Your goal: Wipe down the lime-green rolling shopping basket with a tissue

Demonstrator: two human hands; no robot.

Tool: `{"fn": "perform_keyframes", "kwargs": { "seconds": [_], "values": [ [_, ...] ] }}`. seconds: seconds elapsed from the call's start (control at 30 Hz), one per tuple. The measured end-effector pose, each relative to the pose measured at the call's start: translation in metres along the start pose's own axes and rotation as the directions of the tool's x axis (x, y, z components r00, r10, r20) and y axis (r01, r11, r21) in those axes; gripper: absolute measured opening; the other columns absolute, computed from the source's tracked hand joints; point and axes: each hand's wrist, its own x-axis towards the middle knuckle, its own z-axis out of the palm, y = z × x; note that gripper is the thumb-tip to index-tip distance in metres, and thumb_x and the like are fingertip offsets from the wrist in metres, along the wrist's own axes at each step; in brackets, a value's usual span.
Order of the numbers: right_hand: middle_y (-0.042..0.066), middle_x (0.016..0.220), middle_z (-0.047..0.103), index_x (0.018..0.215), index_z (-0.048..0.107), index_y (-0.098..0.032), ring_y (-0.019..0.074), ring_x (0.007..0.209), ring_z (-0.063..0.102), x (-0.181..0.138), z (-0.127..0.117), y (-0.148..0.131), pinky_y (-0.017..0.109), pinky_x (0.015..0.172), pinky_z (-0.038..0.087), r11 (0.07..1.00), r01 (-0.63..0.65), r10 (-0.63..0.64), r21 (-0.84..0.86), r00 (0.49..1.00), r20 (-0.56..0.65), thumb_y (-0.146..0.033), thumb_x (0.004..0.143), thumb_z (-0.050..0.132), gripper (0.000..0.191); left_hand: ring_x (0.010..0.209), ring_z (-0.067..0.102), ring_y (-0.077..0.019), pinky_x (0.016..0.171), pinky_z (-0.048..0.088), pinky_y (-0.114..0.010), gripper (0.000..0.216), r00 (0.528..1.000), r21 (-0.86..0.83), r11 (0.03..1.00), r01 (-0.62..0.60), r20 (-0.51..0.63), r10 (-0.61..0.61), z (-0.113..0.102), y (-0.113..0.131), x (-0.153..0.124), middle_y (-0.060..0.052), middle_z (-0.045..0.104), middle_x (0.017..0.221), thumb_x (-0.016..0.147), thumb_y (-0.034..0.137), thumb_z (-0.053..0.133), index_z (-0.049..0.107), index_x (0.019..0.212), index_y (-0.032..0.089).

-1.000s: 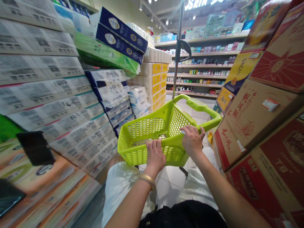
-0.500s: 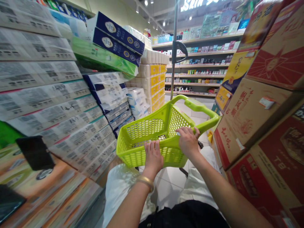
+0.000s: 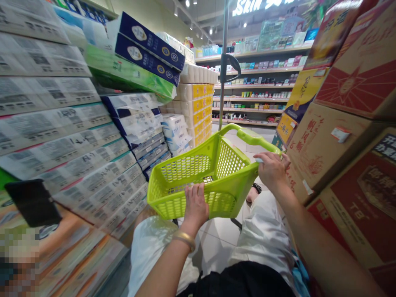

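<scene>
A lime-green shopping basket (image 3: 192, 198) with perforated walls and a raised handle (image 3: 250, 138) stands at my knees, nothing visible inside it. My left hand (image 3: 196, 202), with a gold bangle at the wrist, hooks its fingers over the near rim. On the right, my right hand (image 3: 272, 169) is closed around the frame where the handle meets the basket's corner. A small white piece (image 3: 259, 160) pokes out at its fingertips; its kind is too small to make out. The palms' undersides are hidden.
Stacked paper packs (image 3: 62, 132) rise on my left, with blue boxes (image 3: 148, 45) tilted on top. Cartons (image 3: 324, 144) crowd the right side. A black phone-like object (image 3: 34, 202) lies low left. A metal pole (image 3: 223, 41) and stocked shelves (image 3: 256, 86) stand beyond the basket.
My right hand has slid right and up along the near rim to the handle's base. My left hand stays on the rim. The view has shifted slightly.
</scene>
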Motion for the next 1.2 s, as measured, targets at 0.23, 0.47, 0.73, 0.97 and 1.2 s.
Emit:
{"fn": "perform_keyframes", "kwargs": {
  "seconds": [0.23,0.47,0.73,0.97,1.2],
  "values": [
    [0.003,0.098,0.07,0.087,0.07,-0.024,0.021,0.1,0.056,0.014,-0.014,0.019,0.042,0.104,0.017,0.995,0.067,-0.063,-0.072,0.996,0.066,-0.012,0.08,0.043,0.031,0.12,0.044,-0.0301,0.114,0.023,-0.058,0.066,0.999,0.032,0.999,-0.021,-0.028,0.021,0.001,-0.008,0.001,-0.015,0.052,0.12,0.065,0.008,0.051,0.041,0.131,0.013],
    [0.003,0.092,0.069,0.088,0.07,-0.024,0.0215,0.097,0.057,-0.004,-0.024,-0.001,0.043,0.107,0.014,0.992,0.103,-0.099,-0.075,0.994,0.05,-0.012,0.08,0.044,0.03,0.124,0.043,-0.0301,0.116,0.023,-0.056,0.069,0.998,0.105,0.993,-0.06,-0.017,0.062,-0.003,-0.031,0.004,-0.016,0.052,0.123,0.067,0.008,0.05,0.038,0.135,0.01],
    [0.002,0.095,0.07,0.096,0.069,-0.024,0.0205,0.095,0.059,-0.03,-0.048,-0.057,0.04,0.107,0.014,0.992,0.122,-0.123,0.023,0.989,0.088,-0.006,0.078,0.046,0.034,0.139,0.031,-0.0352,0.115,0.028,-0.055,0.078,0.994,0.048,0.997,0.068,-0.087,-0.064,-0.005,-0.066,0.006,-0.02,0.043,0.139,0.067,0.006,0.051,0.029,0.142,0.008],
    [0.003,0.098,0.068,0.101,0.066,-0.024,0.0215,0.095,0.058,-0.048,-0.064,-0.111,0.042,0.107,0.016,0.979,0.147,-0.168,0.144,0.975,0.148,-0.02,0.084,0.056,0.02,0.142,0.027,-0.0303,0.115,0.03,-0.053,0.061,0.984,-0.344,0.939,-0.014,-0.172,-0.048,-0.043,0.015,0.021,-0.017,0.027,0.151,0.084,0.017,0.049,0.032,0.143,0.017],
    [0.002,0.101,0.068,0.105,0.064,-0.027,0.018,0.098,0.059,-0.059,-0.073,-0.116,0.04,0.105,0.02,0.943,0.16,-0.18,0.292,0.983,0.044,-0.022,0.097,0.043,0.023,0.124,0.05,-0.0209,0.116,0.025,-0.052,0.05,0.975,-0.56,0.799,-0.219,-0.155,0.159,-0.074,0.081,0.025,-0.012,0.056,0.133,0.093,0.017,0.037,0.03,0.143,0.022]
  ]
}}
